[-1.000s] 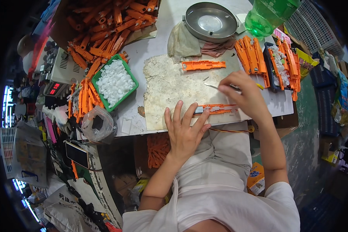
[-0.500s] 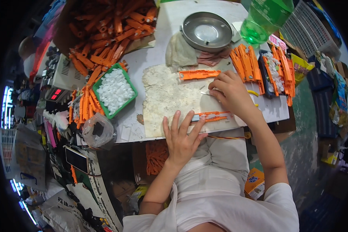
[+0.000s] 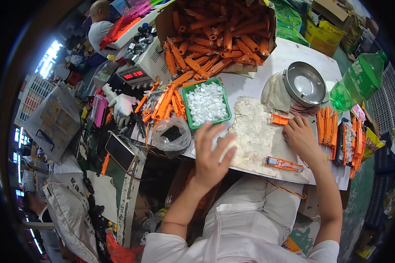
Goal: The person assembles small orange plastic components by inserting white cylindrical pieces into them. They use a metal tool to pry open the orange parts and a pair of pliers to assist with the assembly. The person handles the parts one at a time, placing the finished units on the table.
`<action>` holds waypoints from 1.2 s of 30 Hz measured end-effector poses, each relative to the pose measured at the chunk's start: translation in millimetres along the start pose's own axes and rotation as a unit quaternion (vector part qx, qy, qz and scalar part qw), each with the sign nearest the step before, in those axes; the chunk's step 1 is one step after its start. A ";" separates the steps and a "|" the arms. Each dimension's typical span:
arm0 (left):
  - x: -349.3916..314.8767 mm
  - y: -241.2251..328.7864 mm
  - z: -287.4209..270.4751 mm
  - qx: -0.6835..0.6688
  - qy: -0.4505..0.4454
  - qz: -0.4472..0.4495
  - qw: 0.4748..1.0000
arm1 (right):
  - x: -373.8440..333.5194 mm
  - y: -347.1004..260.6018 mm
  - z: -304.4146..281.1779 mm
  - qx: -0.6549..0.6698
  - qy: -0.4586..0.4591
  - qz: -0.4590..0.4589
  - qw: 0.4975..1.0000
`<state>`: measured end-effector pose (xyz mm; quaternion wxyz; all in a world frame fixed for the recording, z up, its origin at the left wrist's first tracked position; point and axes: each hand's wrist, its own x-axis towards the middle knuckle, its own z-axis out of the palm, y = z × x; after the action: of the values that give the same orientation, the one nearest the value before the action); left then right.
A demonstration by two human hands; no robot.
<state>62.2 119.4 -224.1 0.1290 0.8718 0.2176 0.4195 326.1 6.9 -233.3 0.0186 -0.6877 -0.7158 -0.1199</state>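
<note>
My left hand [image 3: 211, 155] is raised over the table's front edge, just below the green tray [image 3: 228, 117] of small white plastic pieces. Its fingers are spread and hold nothing. My right hand [image 3: 302, 136] rests on the worn pale work mat [image 3: 250, 144], fingers curled at the end of an orange plastic shell [image 3: 279, 119] and covering part of it. Whatever those fingertips hold is hidden. Nearer to me on the mat lies a second orange plastic shell [image 3: 284, 164] with small parts inside it.
A carton [image 3: 164, 24] heaped with orange shells stands at the back. A metal bowl [image 3: 305, 83] sits on a cloth [image 3: 276, 92], beside a green bottle [image 3: 357, 83]. More orange shells [image 3: 327, 129] stand at right. A plastic bag [image 3: 171, 135] and a phone [image 3: 120, 151] are at left.
The view has swung left, so things appear further right. My left hand has left the nearer orange shell and moved toward the green tray. The thin metal tip at my right fingers no longer shows.
</note>
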 end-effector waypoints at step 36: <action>-7.4 86.6 57.3 -0.358 -0.187 -0.105 0.909 | -76.6 -46.6 -45.9 0.603 0.111 0.128 0.780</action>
<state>126.7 37.8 -229.1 0.5138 0.8017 0.1148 0.2829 277.7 -78.4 -210.2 0.5238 -0.6032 -0.5406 0.2638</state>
